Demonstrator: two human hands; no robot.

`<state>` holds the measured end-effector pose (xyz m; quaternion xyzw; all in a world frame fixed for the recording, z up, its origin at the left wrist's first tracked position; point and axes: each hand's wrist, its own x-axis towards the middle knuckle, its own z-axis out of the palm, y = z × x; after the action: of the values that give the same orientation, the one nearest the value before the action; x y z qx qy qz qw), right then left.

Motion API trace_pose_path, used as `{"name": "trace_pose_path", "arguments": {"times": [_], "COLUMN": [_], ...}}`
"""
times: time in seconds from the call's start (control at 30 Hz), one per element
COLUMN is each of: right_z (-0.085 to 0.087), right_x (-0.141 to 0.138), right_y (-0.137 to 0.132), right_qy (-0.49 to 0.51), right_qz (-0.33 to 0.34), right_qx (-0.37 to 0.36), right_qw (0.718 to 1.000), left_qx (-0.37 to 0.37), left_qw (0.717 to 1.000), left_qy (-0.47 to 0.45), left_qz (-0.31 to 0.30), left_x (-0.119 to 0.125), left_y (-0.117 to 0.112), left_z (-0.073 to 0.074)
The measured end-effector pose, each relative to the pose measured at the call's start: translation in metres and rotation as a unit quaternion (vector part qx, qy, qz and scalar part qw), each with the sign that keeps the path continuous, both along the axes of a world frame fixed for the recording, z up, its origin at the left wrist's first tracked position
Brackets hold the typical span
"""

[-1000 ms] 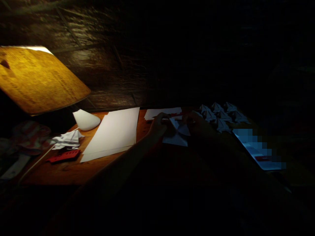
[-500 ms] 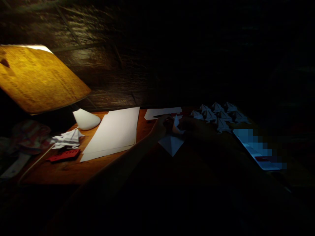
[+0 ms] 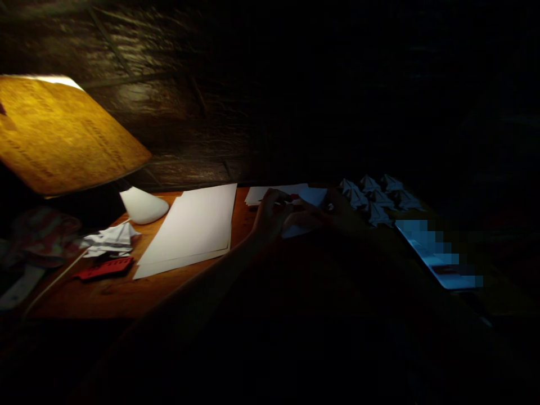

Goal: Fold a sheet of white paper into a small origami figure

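Between my two hands is a folded piece of white paper (image 3: 313,196), one part raised and a lower part (image 3: 297,230) showing beneath my fingers. My left hand (image 3: 272,212) grips it from the left, fingers curled and thumb toward the paper. On the other side my right hand (image 3: 340,211) is closed at the paper's right edge, mostly lost in shadow. Just behind the hands lies a small stack of white paper (image 3: 258,194) with something red and dark on it. Several folded paper figures (image 3: 377,198) stand to the right of my right hand.
Large white sheets (image 3: 192,228) lie left on the wooden table (image 3: 169,292). Beyond them stand a lit lamp (image 3: 71,135) with a white base (image 3: 145,206), crumpled-looking folded paper (image 3: 112,241) and a red object (image 3: 105,269). A glowing, blurred-out screen (image 3: 434,259) lies right.
The folded paper has been turned or bent between my hands: its downward point no longer shows and a broader flap faces me. My left hand's fingers have lifted and spread over it.
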<state>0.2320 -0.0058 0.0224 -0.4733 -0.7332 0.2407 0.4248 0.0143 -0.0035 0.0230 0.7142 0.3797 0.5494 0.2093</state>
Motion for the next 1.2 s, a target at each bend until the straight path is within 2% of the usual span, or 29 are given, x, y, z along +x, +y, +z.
{"name": "trace_pose_path", "arguments": {"times": [0.13,0.23,0.37,0.53,0.7,0.9,1.03,1.2], "right_z": [0.006,0.010,0.013,0.015,0.010,0.006,0.007,0.009], "right_x": [0.000,0.001,0.001,-0.002,-0.001,-0.002,-0.002,-0.002], "right_y": [-0.003,-0.005,-0.010,-0.012,-0.006,-0.001,0.001,-0.001], "right_qy": [-0.039,-0.072,-0.096,-0.068,-0.078,0.068,0.123,0.063], "right_qz": [-0.057,-0.071,-0.054,0.014,0.038,0.049,0.038,0.050], "right_qx": [-0.008,0.004,0.001,-0.023,-0.010,-0.019,-0.032,-0.033], "right_qw": [0.998,0.995,0.994,0.997,0.996,0.996,0.991,0.996], "left_qx": [0.037,0.019,-0.034,-0.086,-0.092,-0.147,-0.114,-0.069], "left_qw": [0.997,0.993,0.989,0.990,0.992,0.987,0.992,0.994], "left_qy": [0.046,0.067,0.095,0.088,0.084,0.028,0.015,0.082], "left_qz": [-0.057,-0.094,-0.108,-0.076,-0.032,-0.053,-0.050,-0.019], "left_x": [0.005,0.008,0.009,0.006,0.002,-0.005,-0.005,-0.004], "left_y": [-0.009,-0.014,-0.013,-0.010,-0.009,-0.008,-0.006,-0.001], "left_z": [0.005,0.005,0.001,-0.001,0.003,0.010,0.007,-0.003]}}
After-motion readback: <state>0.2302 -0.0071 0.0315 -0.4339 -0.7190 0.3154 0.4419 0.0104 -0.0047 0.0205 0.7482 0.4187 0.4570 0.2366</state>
